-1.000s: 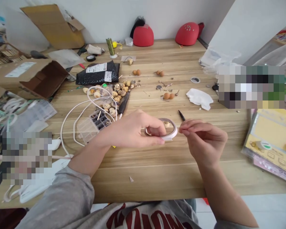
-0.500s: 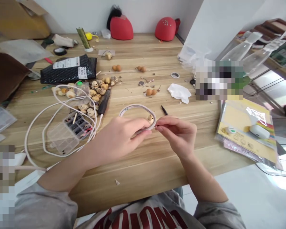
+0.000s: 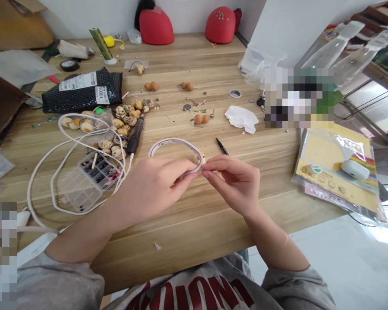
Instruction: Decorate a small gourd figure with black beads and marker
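- Our left hand curls over the near edge of a narrow white ring, pinching it between thumb and fingers, just above the middle of the worktop.
- The ring is a thin, flat band with a pinkish rim; a small tan gourd sits just inside its right end.
- Our right hand pinches thumb to forefinger beside the gourd; anything between them is too small to tell.
- Just beyond lies a black-tipped pen.
- Farther left, patterned gourds heap beside a plastic compartment box.
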`<state>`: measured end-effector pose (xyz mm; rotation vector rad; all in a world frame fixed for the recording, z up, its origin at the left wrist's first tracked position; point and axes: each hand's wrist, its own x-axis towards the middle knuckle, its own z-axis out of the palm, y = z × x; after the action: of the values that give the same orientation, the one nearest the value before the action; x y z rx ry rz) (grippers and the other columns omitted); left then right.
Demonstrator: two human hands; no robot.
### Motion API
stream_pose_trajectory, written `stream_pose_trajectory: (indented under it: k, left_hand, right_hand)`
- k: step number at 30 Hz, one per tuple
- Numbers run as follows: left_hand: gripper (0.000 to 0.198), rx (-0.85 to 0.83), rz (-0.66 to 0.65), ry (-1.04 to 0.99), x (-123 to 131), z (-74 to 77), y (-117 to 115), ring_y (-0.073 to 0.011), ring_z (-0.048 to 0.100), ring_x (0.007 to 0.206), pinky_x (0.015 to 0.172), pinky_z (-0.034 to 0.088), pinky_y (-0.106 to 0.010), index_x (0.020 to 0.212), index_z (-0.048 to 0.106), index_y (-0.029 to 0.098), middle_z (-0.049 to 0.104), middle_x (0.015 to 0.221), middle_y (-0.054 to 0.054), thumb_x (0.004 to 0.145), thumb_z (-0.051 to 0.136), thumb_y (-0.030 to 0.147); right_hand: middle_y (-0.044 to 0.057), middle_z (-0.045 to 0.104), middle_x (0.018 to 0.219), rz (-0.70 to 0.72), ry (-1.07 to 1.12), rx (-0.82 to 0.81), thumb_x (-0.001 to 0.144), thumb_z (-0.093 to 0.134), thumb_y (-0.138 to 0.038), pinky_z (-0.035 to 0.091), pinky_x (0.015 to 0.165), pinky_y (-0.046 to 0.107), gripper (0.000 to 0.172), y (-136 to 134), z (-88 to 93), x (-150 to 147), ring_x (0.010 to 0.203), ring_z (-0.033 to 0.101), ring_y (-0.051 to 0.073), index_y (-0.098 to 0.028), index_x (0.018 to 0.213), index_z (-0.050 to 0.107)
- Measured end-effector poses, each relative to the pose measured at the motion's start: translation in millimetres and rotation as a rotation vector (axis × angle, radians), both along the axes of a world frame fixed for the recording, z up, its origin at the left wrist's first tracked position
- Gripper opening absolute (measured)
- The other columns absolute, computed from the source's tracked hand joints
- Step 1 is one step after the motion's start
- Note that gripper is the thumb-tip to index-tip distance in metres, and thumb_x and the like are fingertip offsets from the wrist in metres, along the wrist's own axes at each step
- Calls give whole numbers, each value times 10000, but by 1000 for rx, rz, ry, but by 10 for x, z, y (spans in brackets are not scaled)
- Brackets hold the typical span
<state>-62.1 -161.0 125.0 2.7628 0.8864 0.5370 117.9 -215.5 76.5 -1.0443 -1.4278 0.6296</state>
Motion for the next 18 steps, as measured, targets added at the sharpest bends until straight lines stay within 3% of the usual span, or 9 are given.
stream_pose_trajectory:
  k: [12,18]
  left_hand:
    - [168,6,48,-56,41,-51,-6,-111,628,658,630,420,-213,869,678,214,715,767,9,866,532,297]
    - [146,-101,11,-131,91,0,-18,-84,610,626,617,424,-185,853,664,200,703,752,26,855,528,254]
  right_hand:
    - [33,661,745,-117,-222,147,802,595,-91,523,644,266,92,29,-2,-20,692,620,128,-173,822,633]
    - [52,654,768,-149,-317,296,788,575,-44,524,626,283,143,31,2,-31,696,611,140,-179,818,610]
